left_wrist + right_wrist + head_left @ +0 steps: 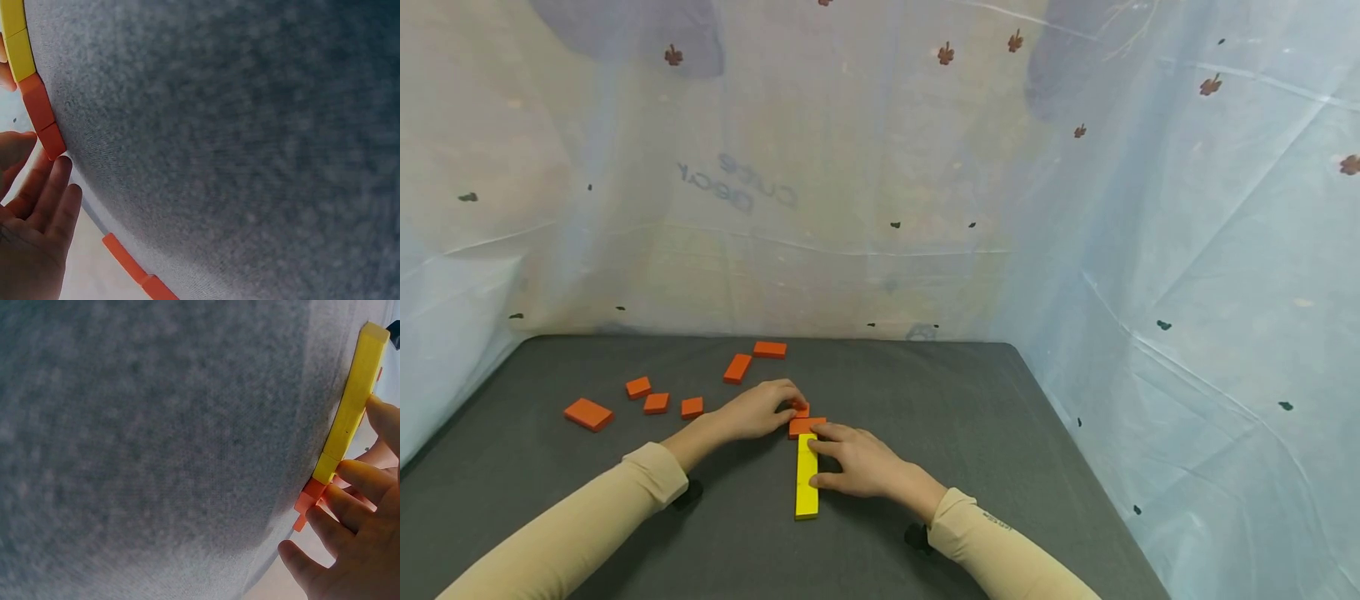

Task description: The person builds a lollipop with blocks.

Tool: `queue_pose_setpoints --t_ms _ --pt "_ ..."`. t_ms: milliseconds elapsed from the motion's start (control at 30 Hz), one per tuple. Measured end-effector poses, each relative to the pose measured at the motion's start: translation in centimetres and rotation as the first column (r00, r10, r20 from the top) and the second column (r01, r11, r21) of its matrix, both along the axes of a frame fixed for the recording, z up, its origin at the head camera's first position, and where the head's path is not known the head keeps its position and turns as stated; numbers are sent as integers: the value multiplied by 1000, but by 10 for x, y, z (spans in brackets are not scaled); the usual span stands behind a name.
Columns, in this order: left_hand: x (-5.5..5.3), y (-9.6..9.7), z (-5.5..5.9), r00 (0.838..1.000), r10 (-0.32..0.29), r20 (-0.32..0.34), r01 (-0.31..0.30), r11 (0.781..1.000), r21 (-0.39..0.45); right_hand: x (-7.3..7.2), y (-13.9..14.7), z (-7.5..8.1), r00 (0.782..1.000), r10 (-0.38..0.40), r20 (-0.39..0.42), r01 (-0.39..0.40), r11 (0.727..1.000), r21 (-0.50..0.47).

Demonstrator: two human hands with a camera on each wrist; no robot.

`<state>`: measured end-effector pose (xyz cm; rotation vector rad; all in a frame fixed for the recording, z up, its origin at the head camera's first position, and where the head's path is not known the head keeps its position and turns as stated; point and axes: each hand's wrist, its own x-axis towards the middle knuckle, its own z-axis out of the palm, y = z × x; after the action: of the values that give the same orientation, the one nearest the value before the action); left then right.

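My left hand (pixel 762 411) pinches a small orange block (pixel 803 411) between thumb and fingertips. That block sits against the far side of a wider orange rectangular block (pixel 807 427). A long yellow block (pixel 355 400) and a short yellow block (pixel 326 467) run end to end from the orange one toward me. My right hand (pixel 859 460) lies along their right side, fingers extended and fingertips at the yellow blocks and the wider orange block. In the left wrist view, the small orange block (pixel 51 141) lies between the thumb and fingers of my left hand (pixel 37 212).
To the left lie small orange squares, one of them the near square block (pixel 692 407), and a larger orange block (pixel 589 414). Two orange rectangles, including a tilted one (pixel 737 368), lie farther back. Plastic sheeting (pixel 850 167) hangs behind the dark table (pixel 925 383).
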<state>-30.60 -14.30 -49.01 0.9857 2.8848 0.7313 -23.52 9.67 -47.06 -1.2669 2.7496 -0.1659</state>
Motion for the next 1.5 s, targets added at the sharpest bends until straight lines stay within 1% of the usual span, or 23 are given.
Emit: queue_pose_setpoints --t_ms 367,533,800,967,1133,1333,1500 --pt "3 0 0 1000 5 -18 -4 1000 5 1 0 1 1000 7 -2 -8 1000 -11" --pt "1 0 0 1000 7 -19 -7 1000 12 1 0 2 1000 12 -4 -12 1000 -12" --pt "-1 -1 1 999 7 39 -9 999 36 1 0 2 1000 5 11 -5 1000 -10" --pt "-1 1 1 999 22 31 -23 999 29 2 0 3 1000 5 10 -5 1000 -11" --pt "-2 2 1 999 35 39 -36 999 23 2 0 3 1000 9 9 -9 1000 -13" --pt "-4 0 0 998 28 61 -30 999 27 1 0 2 1000 5 15 -5 1000 -13" --pt "-4 0 0 998 23 66 -25 999 25 1 0 2 1000 3 13 -3 1000 -8"
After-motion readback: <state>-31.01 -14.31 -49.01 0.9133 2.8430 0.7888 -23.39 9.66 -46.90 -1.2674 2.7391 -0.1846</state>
